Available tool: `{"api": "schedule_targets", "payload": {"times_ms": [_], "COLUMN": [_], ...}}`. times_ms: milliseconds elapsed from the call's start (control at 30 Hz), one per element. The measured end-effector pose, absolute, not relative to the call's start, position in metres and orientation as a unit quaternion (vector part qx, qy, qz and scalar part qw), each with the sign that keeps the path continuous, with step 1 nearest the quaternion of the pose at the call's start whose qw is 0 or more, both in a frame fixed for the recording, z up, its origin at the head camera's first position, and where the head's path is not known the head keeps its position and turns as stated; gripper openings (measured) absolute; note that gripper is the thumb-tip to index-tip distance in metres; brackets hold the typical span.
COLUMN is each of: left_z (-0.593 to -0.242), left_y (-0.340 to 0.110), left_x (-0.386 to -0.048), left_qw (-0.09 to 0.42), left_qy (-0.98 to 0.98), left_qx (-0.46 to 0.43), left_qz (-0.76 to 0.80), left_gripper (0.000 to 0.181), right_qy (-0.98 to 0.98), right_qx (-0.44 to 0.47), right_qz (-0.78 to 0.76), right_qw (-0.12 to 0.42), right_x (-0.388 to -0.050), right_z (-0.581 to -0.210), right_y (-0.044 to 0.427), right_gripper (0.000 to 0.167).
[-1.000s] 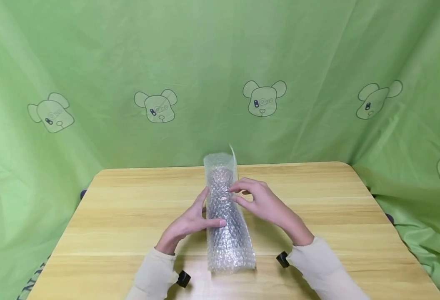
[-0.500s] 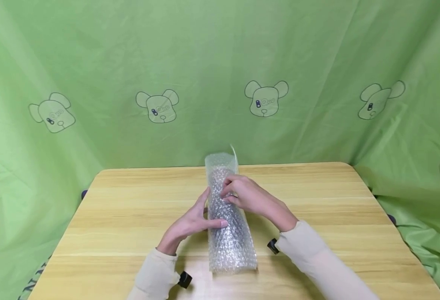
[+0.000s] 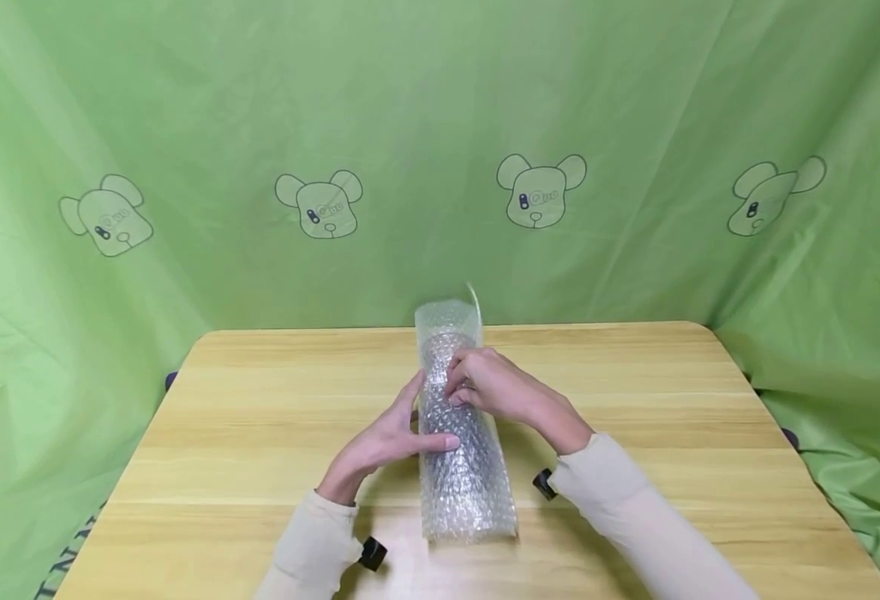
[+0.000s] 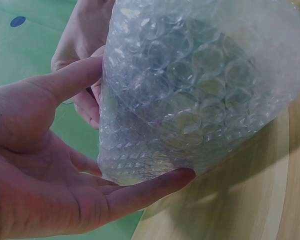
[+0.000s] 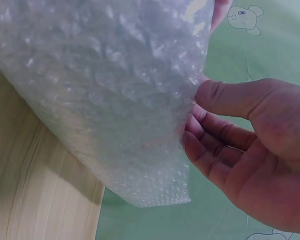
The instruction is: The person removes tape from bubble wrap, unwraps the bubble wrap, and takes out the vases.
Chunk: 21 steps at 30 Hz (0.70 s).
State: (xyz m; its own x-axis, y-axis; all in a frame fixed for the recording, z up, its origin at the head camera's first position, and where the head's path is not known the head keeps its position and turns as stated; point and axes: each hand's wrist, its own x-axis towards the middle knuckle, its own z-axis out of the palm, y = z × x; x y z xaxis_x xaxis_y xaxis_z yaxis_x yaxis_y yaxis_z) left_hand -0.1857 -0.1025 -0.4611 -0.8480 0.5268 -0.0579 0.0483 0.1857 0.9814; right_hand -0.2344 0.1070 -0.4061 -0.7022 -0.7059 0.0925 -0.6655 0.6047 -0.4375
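Note:
A long bundle of clear bubble wrap (image 3: pixel 462 492) lies lengthwise on the table, wider at its near end. Something darker shows through the layers, but its kind cannot be made out. My left hand (image 3: pixel 380 433) grips the bundle from the left, thumb across the top and fingers along the side and underneath. Above it, my right hand (image 3: pixel 496 387) pinches the upper part of the wrap with thumb and curled fingertips. In the right wrist view, the thumb and fingers of my right hand (image 5: pixel 260 145) meet at the wrap's edge (image 5: pixel 185 115).
The wooden table (image 3: pixel 260 400) has rounded far corners. Behind it and at both sides hangs a green curtain (image 3: pixel 410 125) printed with bear heads. At the far end of the bundle, a loose flap (image 3: pixel 475 304) of wrap stands up.
My right hand has moved left from the bundle's right side onto its top, and its fingers have closed on the wrap. The left hand keeps its hold. The view has shifted slightly.

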Motion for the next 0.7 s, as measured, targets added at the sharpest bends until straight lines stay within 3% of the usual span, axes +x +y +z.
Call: {"api": "schedule_targets", "payload": {"times_ms": [400, 700], "left_z": [-0.461, -0.463], "left_y": [-0.104, -0.104], "left_x": [-0.187, -0.184], "left_qw": [0.197, 0.205], "left_qy": [0.749, 0.761], "left_qx": [0.178, 0.155], "left_qz": [0.608, 0.596], "left_gripper": [0.119, 0.123], "right_qy": [0.889, 0.858], "right_qx": [-0.377, -0.39], "right_qz": [-0.256, -0.334], "right_qw": [0.04, -0.022], "right_x": [-0.237, -0.228], "right_z": [-0.409, -0.422], "right_y": [0.108, 0.123], "right_gripper": [0.006, 0.009]}}
